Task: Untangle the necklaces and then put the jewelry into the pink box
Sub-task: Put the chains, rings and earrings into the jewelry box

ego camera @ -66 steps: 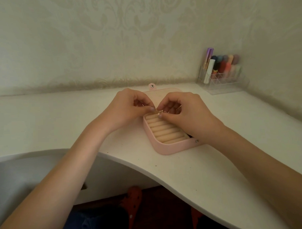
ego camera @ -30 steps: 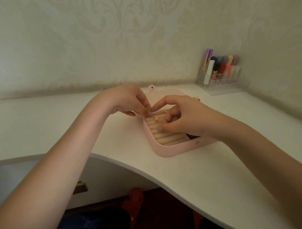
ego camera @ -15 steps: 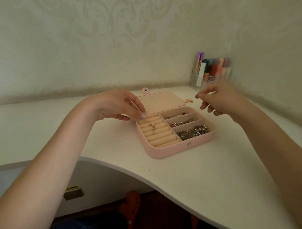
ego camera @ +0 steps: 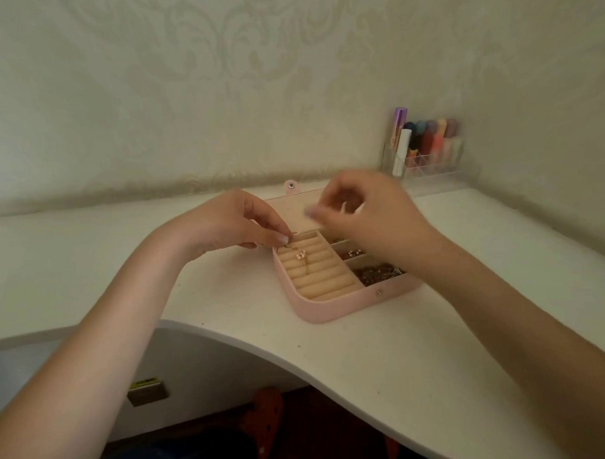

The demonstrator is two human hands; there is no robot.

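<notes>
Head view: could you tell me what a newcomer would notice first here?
The open pink box at the middle of the white desk, a small gold piece on its ring rolls. The left hand pinches at the box's far left corner; the blurred right hand hovers above its lid.

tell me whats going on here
A person is packing jewelry into an open pink box on a white desk. The left hand pinches one end of a gold piece lying across the ring rolls. The right hand hovers blurred over the lid; whether it holds anything is unclear. The side compartments already hold jewelry.
</notes>
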